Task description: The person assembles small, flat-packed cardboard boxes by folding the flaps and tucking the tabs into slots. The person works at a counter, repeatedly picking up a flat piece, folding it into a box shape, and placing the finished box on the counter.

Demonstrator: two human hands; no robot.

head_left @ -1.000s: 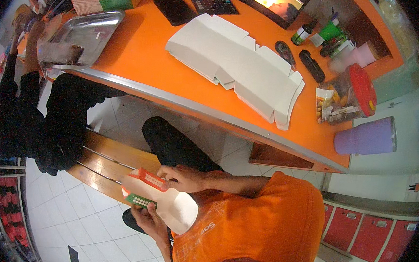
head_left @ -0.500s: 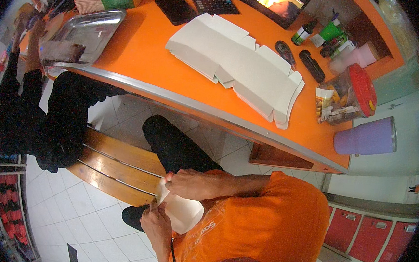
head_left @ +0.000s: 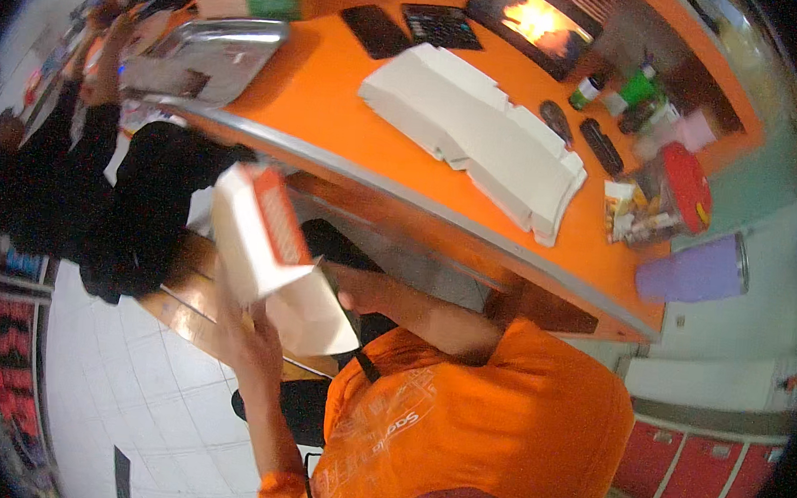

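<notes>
A white cardboard box with an orange-red printed panel is held up in front of my body, partly folded, its lower end flaring out as loose flaps. It is smeared by motion. My left hand grips it from the lower left, fingers against the card. On its right side my right hand is at the box's edge; the fingers are mostly hidden behind the card. Flat white box blanks lie stacked on the orange table, beyond my hands.
A metal tray is at the table's left, by a co-worker in black. Along the back are a phone, a calculator and a lit screen. A red-lidded jar and purple tumbler stand right. A wooden bench is below.
Both hands have risen from my lap toward the table edge, bringing up the box. Its orange-red panel now shows and its shape is more opened out. The view has shifted slightly.
</notes>
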